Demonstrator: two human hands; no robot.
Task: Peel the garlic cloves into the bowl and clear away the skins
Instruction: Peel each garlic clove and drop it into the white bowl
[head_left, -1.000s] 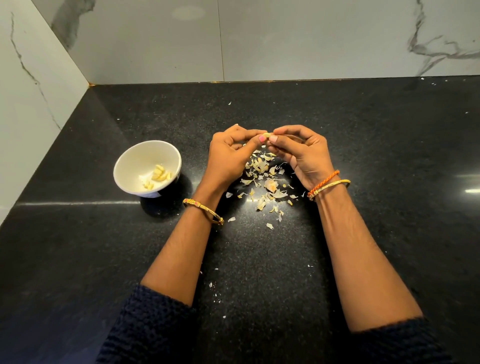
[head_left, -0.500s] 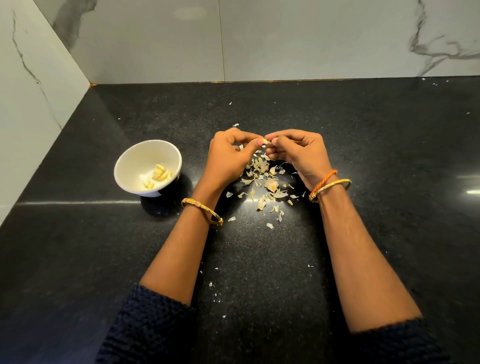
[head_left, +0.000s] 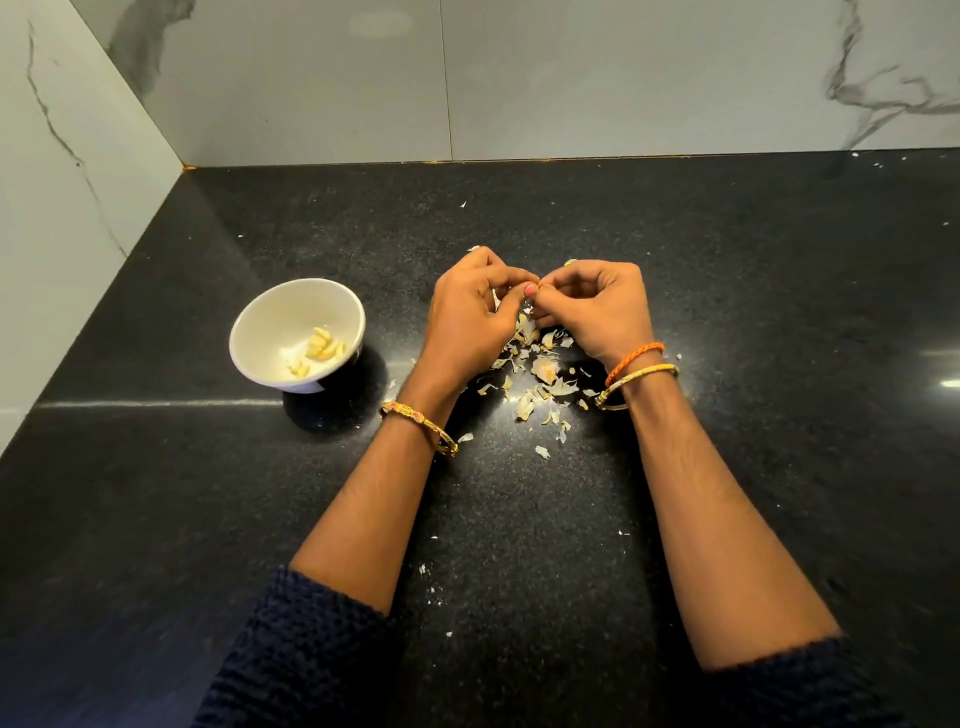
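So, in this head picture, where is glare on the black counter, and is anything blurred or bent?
Head view: glare sits on the polished black stone counter among the pale garlic skins, plus a bright streak at the right edge; the white ceramic bowl casts a dark shadow to its right; the wide lens bends the wall lines; both hands look sharp.

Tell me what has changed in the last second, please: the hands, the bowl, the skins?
Both hands, left and right, curled tighter around the garlic clove pinched between their fingertips, so it is now almost hidden. Nothing was released. The bowl with peeled cloves and the skins on the counter stayed unchanged.
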